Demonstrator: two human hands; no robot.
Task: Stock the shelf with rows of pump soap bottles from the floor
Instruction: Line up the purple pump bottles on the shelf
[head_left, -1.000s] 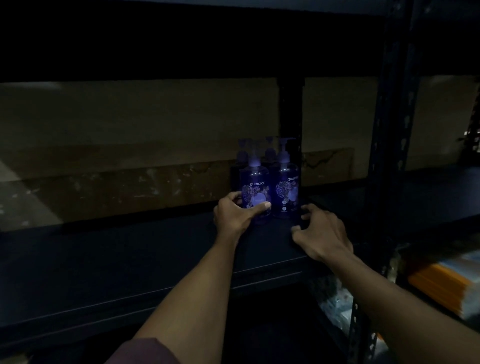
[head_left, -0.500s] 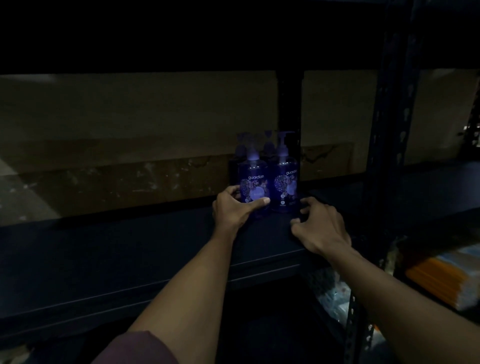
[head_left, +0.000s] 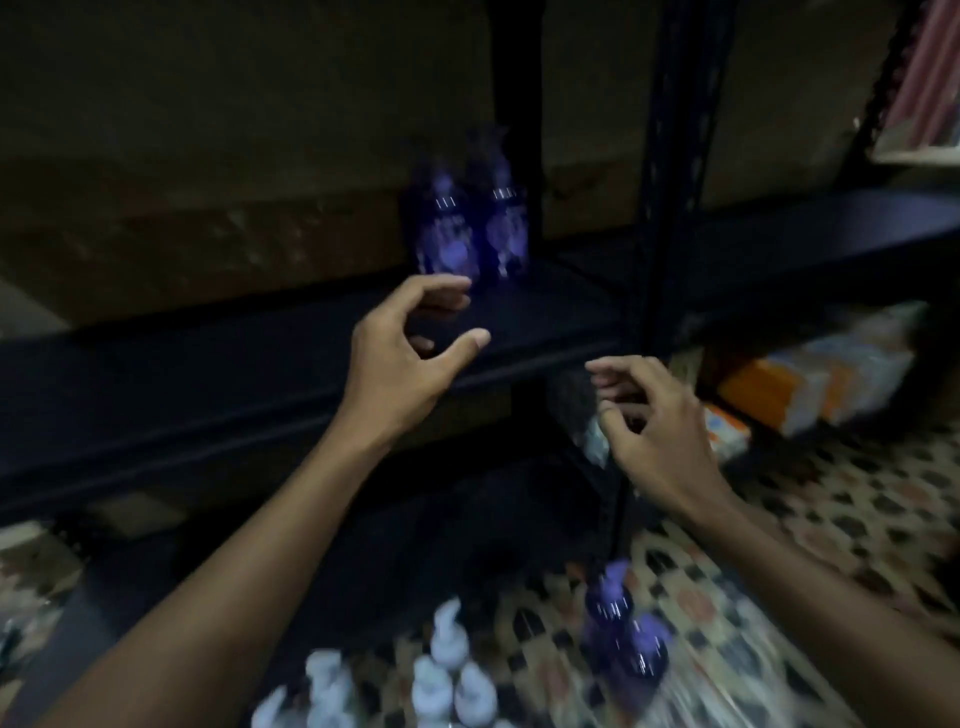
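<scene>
Dim and motion-blurred; fine detail not readable. On the black metal shelf board (head_left: 208, 374), at its right end toward the back: cluster of dark purple plastic pump soap bottles (head_left: 470, 234), upright and packed close; count unclear. Just above the board's front, short of that cluster and not touching it: left hand (head_left: 410, 358), empty, fingers and thumb loosely curled apart. Below the board's front edge, near its right end: right hand (head_left: 660, 431), also empty, fingers loosely bent. Well below the board, on the patterned floor (head_left: 857, 519): more purple pump bottles (head_left: 623, 629) and a group of pale pump-top bottles (head_left: 447, 670). Risks, as judged: reaching down in poor light and toppling the tightly packed floor group; gripping by a pump head, so slipping or dispensing; coming up with full hands and clipping the board's front edge; knocking the shelved cluster over while setting neighbours beside it.
</scene>
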